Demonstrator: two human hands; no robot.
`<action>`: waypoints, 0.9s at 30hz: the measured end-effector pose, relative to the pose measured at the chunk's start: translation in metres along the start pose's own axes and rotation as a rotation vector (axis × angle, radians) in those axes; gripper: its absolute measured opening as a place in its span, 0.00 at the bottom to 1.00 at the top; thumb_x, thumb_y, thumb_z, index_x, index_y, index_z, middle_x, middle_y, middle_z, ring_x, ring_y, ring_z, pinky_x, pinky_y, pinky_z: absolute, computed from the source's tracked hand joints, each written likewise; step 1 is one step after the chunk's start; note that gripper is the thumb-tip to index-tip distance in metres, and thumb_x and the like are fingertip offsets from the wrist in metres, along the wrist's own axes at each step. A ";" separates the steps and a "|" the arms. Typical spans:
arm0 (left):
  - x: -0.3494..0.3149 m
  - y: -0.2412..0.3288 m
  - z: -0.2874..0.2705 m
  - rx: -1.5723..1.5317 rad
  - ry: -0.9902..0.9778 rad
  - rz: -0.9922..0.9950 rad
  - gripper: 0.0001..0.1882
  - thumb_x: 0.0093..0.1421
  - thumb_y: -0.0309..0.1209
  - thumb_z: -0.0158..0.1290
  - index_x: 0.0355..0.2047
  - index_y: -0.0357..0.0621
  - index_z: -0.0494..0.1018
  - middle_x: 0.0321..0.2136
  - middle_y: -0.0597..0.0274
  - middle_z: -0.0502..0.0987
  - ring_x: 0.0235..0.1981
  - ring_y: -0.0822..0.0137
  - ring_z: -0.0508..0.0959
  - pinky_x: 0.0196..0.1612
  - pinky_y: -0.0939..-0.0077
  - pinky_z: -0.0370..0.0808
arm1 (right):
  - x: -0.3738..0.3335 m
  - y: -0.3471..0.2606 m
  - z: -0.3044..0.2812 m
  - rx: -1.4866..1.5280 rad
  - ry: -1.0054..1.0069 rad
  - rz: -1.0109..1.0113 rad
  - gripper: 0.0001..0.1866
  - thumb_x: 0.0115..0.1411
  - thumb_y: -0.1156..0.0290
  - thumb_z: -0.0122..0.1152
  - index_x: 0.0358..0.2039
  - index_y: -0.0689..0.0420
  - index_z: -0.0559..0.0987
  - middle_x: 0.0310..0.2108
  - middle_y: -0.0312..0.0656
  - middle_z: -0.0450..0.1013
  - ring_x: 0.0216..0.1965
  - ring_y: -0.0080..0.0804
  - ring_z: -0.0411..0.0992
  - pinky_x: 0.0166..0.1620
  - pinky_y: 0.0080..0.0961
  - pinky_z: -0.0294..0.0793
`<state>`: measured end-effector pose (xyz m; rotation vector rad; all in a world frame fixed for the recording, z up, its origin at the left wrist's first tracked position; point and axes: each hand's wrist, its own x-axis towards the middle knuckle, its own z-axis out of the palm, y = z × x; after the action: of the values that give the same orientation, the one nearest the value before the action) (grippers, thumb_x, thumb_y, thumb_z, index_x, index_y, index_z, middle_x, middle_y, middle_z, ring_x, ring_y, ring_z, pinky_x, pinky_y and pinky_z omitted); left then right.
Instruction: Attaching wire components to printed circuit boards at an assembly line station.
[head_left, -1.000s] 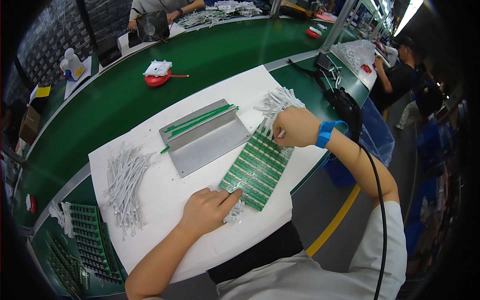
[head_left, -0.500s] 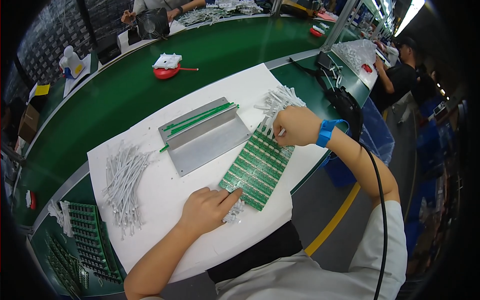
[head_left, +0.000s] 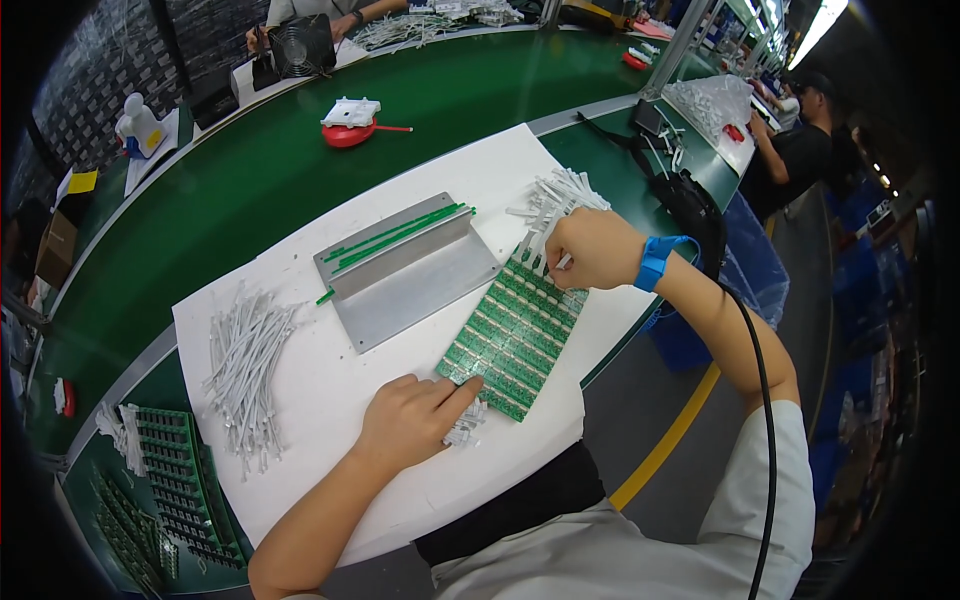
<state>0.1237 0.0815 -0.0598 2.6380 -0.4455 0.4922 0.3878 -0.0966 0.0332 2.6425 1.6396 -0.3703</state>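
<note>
A green circuit board panel (head_left: 510, 335), divided into rows of small boards, lies tilted on a white sheet (head_left: 350, 400). My left hand (head_left: 412, 415) holds its near left corner, fingertips on top and thumb out of sight. A few white cable ends (head_left: 466, 425) stick out beside that hand. At the panel's far edge my right hand (head_left: 598, 248), with a blue wrist strap (head_left: 660, 262), is closed in a pinch on a small white cable, mostly hidden by the fingers. Other white cables (head_left: 560, 197) lie heaped just beyond, some reaching the panel's far edge.
A metal angle plate (head_left: 410, 290) with green strips (head_left: 400, 238) sits left of the panel. Farther left lies a bundle of white cables (head_left: 248, 380). More panels (head_left: 185, 480) stand at the lower left. On the green belt (head_left: 240, 190) rides a red and white part (head_left: 349, 122). Co-workers sit beyond.
The red and white part on the belt has shifted slightly to the right. Both my hands and the panel stay nearly where they were.
</note>
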 end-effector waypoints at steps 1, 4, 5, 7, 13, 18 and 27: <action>0.000 0.000 0.000 0.000 0.000 0.000 0.29 0.40 0.30 0.62 0.48 0.47 0.77 0.21 0.69 0.70 0.19 0.66 0.72 0.25 0.73 0.69 | 0.000 0.000 0.000 0.000 0.000 -0.002 0.07 0.48 0.67 0.66 0.27 0.54 0.86 0.27 0.40 0.81 0.31 0.37 0.80 0.35 0.31 0.79; 0.000 0.000 -0.001 0.007 0.001 0.002 0.29 0.39 0.29 0.62 0.48 0.47 0.77 0.22 0.68 0.70 0.19 0.66 0.72 0.25 0.73 0.69 | 0.001 0.000 -0.003 0.018 -0.021 -0.007 0.07 0.48 0.67 0.66 0.26 0.55 0.85 0.27 0.39 0.81 0.31 0.36 0.80 0.35 0.31 0.79; 0.000 0.000 0.000 0.000 0.008 0.003 0.29 0.39 0.29 0.62 0.48 0.47 0.77 0.22 0.68 0.70 0.19 0.66 0.72 0.25 0.73 0.69 | 0.001 0.000 -0.003 0.018 -0.022 -0.008 0.07 0.48 0.67 0.66 0.26 0.55 0.85 0.27 0.39 0.81 0.31 0.36 0.80 0.35 0.31 0.79; 0.000 0.000 0.000 -0.007 0.014 0.002 0.29 0.39 0.29 0.62 0.48 0.47 0.77 0.22 0.68 0.70 0.19 0.66 0.72 0.26 0.73 0.69 | 0.002 0.000 -0.003 0.043 -0.032 -0.014 0.07 0.48 0.67 0.66 0.26 0.55 0.85 0.27 0.39 0.81 0.31 0.36 0.80 0.35 0.30 0.79; 0.000 0.000 0.000 -0.016 0.007 -0.003 0.29 0.39 0.29 0.61 0.48 0.47 0.77 0.22 0.68 0.70 0.19 0.66 0.72 0.26 0.72 0.70 | 0.002 0.003 -0.004 0.080 -0.064 -0.010 0.06 0.49 0.68 0.67 0.26 0.56 0.85 0.27 0.40 0.81 0.31 0.36 0.80 0.35 0.30 0.78; 0.000 0.000 -0.001 -0.016 -0.001 -0.006 0.30 0.39 0.28 0.61 0.48 0.47 0.77 0.21 0.68 0.70 0.20 0.66 0.73 0.26 0.72 0.70 | 0.002 0.003 -0.005 0.076 -0.070 -0.011 0.06 0.49 0.68 0.67 0.27 0.56 0.85 0.27 0.40 0.81 0.31 0.36 0.80 0.36 0.30 0.78; 0.001 -0.001 -0.001 -0.018 -0.011 -0.003 0.31 0.38 0.28 0.62 0.49 0.47 0.76 0.22 0.69 0.70 0.21 0.67 0.73 0.26 0.73 0.69 | 0.001 0.001 -0.005 0.049 -0.075 -0.020 0.06 0.49 0.68 0.66 0.27 0.55 0.85 0.28 0.40 0.81 0.32 0.37 0.80 0.36 0.31 0.78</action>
<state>0.1241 0.0823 -0.0589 2.6251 -0.4472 0.4705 0.3901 -0.0953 0.0372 2.6141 1.6564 -0.5106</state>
